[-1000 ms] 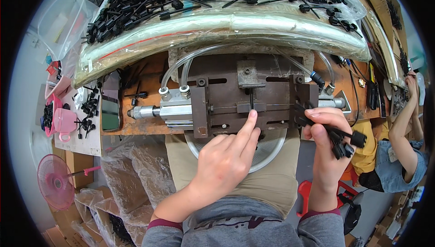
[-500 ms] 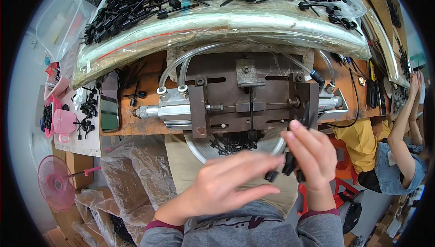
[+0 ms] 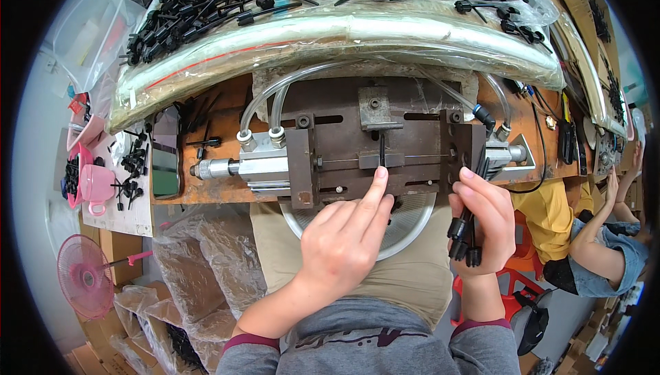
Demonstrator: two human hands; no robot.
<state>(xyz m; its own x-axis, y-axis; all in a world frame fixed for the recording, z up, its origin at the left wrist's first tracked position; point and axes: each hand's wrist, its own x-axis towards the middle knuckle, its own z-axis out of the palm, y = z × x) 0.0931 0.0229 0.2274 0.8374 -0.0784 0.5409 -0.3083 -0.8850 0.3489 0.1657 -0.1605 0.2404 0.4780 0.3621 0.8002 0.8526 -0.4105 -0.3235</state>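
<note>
My left hand (image 3: 344, 237) reaches over the front of a brown metal clamping jig (image 3: 337, 107). Its index finger lies stretched along a thin black rod (image 3: 382, 147) standing in the jig's small centre block (image 3: 369, 160). The other fingers curl under; the rod's near end and my thumb are hidden. Beside the jig's right end, my right hand (image 3: 491, 230) is closed round a bundle of black rods with ribbed knobs (image 3: 460, 230), knobs hanging down. Below the jig, a white-rimmed round basket (image 3: 405, 241) sits at my lap, partly covered by my left hand.
Metal air cylinders (image 3: 265, 169) with clear hoses (image 3: 258, 103) flank the jig on the wooden bench (image 3: 199, 193). Behind it, a plastic-wrapped ledge (image 3: 330, 38) bears heaped black rods. A pink cup (image 3: 97, 184) and pink fan (image 3: 86, 279) stand left. Another person (image 3: 605, 237) sits right.
My left hand has moved from the bundle up to the rod in the jig. The jig's side pins have drawn outward. My right hand keeps the bundle, its knobs now lower right.
</note>
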